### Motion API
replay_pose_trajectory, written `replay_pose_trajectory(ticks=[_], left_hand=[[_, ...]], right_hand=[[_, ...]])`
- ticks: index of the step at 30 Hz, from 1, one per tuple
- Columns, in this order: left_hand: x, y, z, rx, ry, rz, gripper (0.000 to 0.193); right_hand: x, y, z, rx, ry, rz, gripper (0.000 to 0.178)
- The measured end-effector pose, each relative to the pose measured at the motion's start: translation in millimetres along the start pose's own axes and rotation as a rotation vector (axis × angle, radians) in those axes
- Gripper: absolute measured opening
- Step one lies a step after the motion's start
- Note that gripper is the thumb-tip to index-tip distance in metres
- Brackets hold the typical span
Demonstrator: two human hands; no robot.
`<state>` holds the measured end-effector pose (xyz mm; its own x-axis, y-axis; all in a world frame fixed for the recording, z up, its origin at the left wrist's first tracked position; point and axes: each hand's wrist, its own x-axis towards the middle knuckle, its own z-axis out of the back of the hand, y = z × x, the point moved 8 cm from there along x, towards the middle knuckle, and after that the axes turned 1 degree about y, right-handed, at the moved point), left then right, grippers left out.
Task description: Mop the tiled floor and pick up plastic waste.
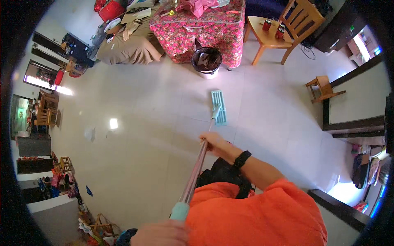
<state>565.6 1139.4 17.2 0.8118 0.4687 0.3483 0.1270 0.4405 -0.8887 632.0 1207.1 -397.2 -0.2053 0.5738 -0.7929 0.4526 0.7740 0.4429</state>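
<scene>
A flat mop with a pale teal rectangular head [222, 98] rests on the tiled floor ahead of me. Its pinkish metal pole [195, 172] slants back toward my body. My right hand [211, 141], with a black band on its wrist, is wrapped round the pole partway down. My left hand [161, 234], slightly blurred at the lower edge, closes round the upper end by the teal grip [179, 211]. Part of its fingers is cut off by the frame.
Beyond the mop head stands a bin [208, 75] with a black liner, against a table with a floral pink cloth [221, 35]. A wooden chair [262, 29] holding red cans stands at the far right, a small wooden stool [324, 87] nearer. Clutter [61, 184] lines the left wall.
</scene>
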Motion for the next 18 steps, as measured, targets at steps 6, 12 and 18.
replay_pose_trajectory(ticks=[6, 12, 18], left_hand=[[81, 29, -24, 0.019, 0.122, -0.04, 0.015], [114, 11, -29, -0.036, -0.09, -0.361, 0.013], [140, 18, -21, -0.128, -0.104, -0.331, 0.014]], right_hand=[[8, 66, 72, 0.023, -0.011, 0.063, 0.01], [-31, 99, 77, 0.094, -0.026, -0.001, 0.009], [-33, 123, 88, 0.214, 0.008, 0.072, 0.01]])
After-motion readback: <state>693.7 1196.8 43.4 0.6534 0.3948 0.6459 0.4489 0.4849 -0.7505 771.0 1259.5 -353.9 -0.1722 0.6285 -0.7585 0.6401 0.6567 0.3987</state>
